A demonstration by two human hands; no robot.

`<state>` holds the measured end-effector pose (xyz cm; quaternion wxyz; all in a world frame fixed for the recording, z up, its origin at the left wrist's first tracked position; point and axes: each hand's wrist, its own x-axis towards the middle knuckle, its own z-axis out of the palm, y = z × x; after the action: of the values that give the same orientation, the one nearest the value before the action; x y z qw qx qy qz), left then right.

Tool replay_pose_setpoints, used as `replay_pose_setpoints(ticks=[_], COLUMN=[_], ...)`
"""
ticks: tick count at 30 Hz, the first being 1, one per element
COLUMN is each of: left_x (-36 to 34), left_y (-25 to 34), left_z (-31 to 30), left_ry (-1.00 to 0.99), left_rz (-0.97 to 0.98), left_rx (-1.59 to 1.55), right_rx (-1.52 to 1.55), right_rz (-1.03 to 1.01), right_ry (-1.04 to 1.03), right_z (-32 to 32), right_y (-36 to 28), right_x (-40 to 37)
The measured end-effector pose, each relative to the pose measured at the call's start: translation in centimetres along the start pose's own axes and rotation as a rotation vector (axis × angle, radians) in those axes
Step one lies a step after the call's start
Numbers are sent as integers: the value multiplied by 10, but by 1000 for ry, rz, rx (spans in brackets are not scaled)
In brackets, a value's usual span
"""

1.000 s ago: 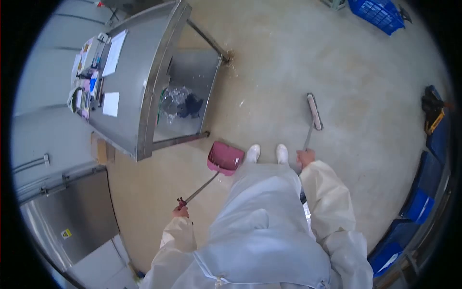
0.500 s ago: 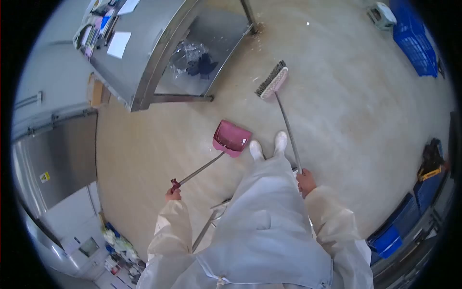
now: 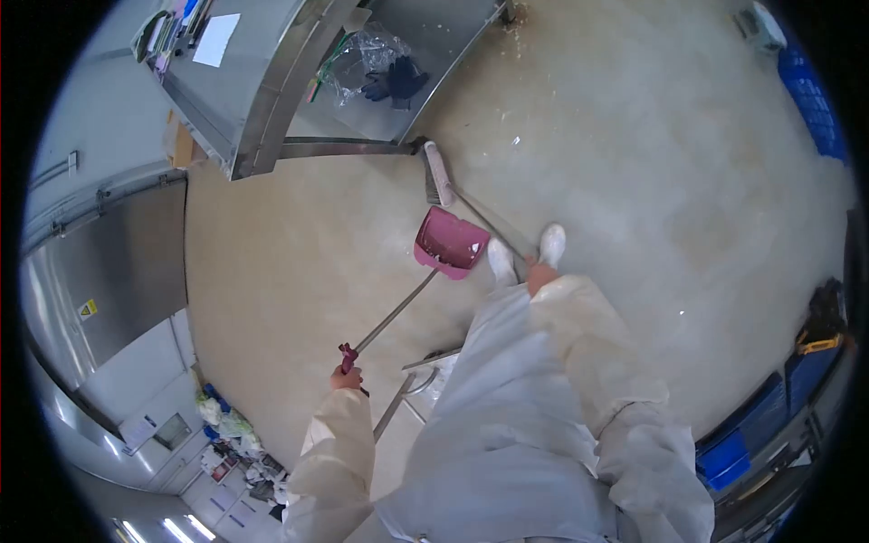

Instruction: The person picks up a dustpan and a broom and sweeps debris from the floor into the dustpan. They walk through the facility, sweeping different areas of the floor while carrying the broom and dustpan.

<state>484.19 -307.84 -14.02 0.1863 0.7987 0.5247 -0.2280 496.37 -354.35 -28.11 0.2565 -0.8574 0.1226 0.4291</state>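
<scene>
A long-handled pink dustpan (image 3: 450,242) lies on the floor ahead of my white boots, with small bits of debris inside. My left hand (image 3: 346,376) is closed round the top end of its metal handle. My right hand (image 3: 541,277), reaching forward over my apron, grips the metal pole of a broom (image 3: 439,174). The broom's pink head and dark bristles rest on the floor just beyond the dustpan, close to the table leg. Part of the pole is hidden behind my right hand and sleeve.
A steel table (image 3: 294,77) stands ahead left; a plastic bag (image 3: 367,59) and dark gloves (image 3: 396,83) lie on its lower shelf. Blue crates (image 3: 810,100) are at far right. A metal stool or frame (image 3: 421,380) stands by my left leg. White scraps (image 3: 516,140) dot the floor.
My right hand has moved forward and left, and the broom head has swung left from the open floor to beside the dustpan. The left hand still holds the dustpan handle. The view has shifted slightly.
</scene>
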Motion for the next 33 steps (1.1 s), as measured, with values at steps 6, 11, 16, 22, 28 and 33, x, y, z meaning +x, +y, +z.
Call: replay_pose_setpoints(ticks=[6,11,16,22,28,33], left_x=[4,-32,-49,-12,28,31], left_y=[21,193,352,462,512,519], left_z=[-8,-68,-111,-114,-98,-99], left_ry=[378,584,686,744,442,432], left_rz=[274,941,1371,1572,1578,1629], left_rx=[249,77,95,263,226,415], right_rx=[76,201,292,139,20,40], right_rz=[144,382,288,215,-45,-64], right_ry=[20,131,338,183,73,97], right_z=[-24,-54,-60,-70,-64,-59], right_y=[107,162,164,105,21,-21], right_x=[-42,-109,-139,-58,100,209])
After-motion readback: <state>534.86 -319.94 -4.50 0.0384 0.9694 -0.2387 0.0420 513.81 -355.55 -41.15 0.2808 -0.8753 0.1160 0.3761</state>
